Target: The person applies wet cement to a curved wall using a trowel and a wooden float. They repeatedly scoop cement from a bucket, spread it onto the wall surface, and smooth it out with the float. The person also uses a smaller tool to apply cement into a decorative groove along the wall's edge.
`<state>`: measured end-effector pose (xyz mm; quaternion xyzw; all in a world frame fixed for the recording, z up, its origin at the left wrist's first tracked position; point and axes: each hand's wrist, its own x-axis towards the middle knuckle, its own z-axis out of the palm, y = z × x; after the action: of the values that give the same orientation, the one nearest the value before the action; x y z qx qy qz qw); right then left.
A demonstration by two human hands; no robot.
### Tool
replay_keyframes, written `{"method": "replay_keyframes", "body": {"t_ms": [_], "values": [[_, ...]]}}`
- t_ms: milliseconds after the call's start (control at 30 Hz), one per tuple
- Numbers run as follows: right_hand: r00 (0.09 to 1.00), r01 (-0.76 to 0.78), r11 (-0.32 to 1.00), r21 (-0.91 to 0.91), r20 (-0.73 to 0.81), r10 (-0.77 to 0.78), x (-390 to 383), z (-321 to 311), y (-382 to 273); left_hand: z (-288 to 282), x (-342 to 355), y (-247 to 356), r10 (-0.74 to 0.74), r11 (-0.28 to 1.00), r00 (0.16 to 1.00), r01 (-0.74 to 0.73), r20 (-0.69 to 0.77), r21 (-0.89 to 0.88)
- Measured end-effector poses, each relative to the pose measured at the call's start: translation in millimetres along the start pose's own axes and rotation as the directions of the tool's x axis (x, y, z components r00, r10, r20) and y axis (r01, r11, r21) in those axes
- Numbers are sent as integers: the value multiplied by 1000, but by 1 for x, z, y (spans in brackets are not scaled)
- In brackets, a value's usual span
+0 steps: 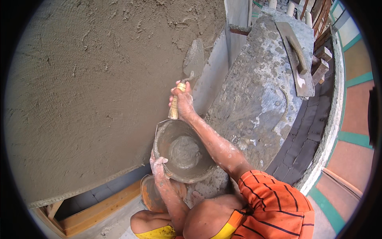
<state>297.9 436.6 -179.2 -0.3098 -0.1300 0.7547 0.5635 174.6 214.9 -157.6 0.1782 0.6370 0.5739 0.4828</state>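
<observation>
My right hand (183,102) is closed round the wooden handle of a pointed trowel (193,58). The trowel's mortar-coated blade lies against or just in front of the wet plastered wall (91,87), close to the wall's right edge. Below it, my left hand (158,164) grips the rim of a round bucket (199,169), which is tilted toward the wall. Some grey mortar (184,152) sits in the bottom of the bucket. My right forearm passes over the bucket's right side.
To the right is a mortar-smeared board (254,79), with a long plastering float (292,55) at its far end. Wood blocks (321,65) stand beside it. Under the wall's lower edge runs a wooden frame (101,209). An orange-stained round container (149,193) is near my knees.
</observation>
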Motion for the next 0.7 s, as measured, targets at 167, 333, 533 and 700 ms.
{"method": "replay_keyframes", "body": {"t_ms": [167, 333, 533, 700], "values": [[995, -7, 988, 154, 103, -9, -33, 61, -25, 1, 5, -3, 37, 998, 999, -39, 31, 41], [963, -103, 922, 373, 270, -1, -54, 88, -80, 41, -2, 5, 12, 975, 1000, -8, -19, 222], [842, -117, 793, 598, 483, -240, -58, 33, -167, 62, -1, 15, 37, 999, 999, -37, 2, 26], [651, 700, 684, -205, -208, -730, -32, -38, -263, 95, 3, 19, 51, 999, 996, -50, 67, -16]]}}
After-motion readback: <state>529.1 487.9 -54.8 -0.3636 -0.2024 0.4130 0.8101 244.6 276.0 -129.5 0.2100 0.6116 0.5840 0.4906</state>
